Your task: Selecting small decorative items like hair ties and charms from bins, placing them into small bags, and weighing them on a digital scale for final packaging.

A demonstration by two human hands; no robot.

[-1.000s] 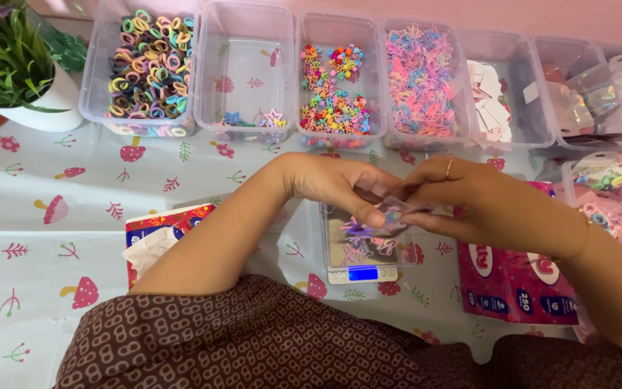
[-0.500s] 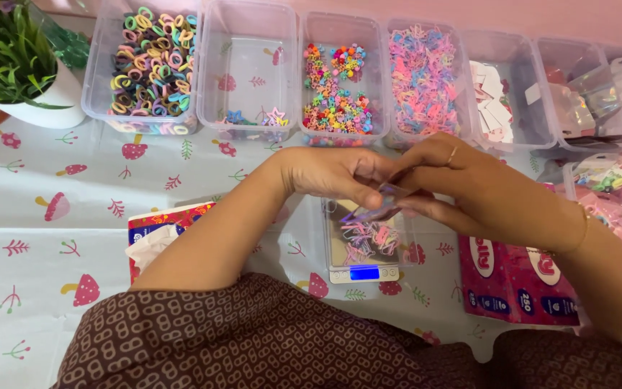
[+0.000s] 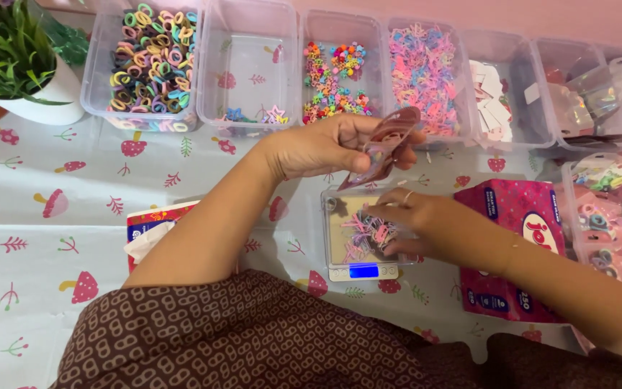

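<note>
My left hand [image 3: 329,144] holds a small shiny pink pouch [image 3: 383,148] above the table, its mouth turned toward the right. My right hand [image 3: 404,220] rests lower, fingers pinching into a pile of tiny pastel elastic bands [image 3: 365,236] lying on a small digital scale [image 3: 360,232] with a lit blue display. The scale stands on the mushroom-print tablecloth between both forearms.
A row of clear plastic bins runs along the back: colourful hair ties [image 3: 149,61], a nearly bare bin [image 3: 250,65], bright clips [image 3: 332,75], pastel bands [image 3: 422,72], white cards [image 3: 494,101], shiny pouches [image 3: 599,94]. A pink tissue box [image 3: 512,245] stands right, another box [image 3: 149,227] left, a potted plant [image 3: 16,65] far left.
The hands, joined over the scale before, have separated. My left hand lifted the pouch up; my right hand dropped onto the bands on the scale.
</note>
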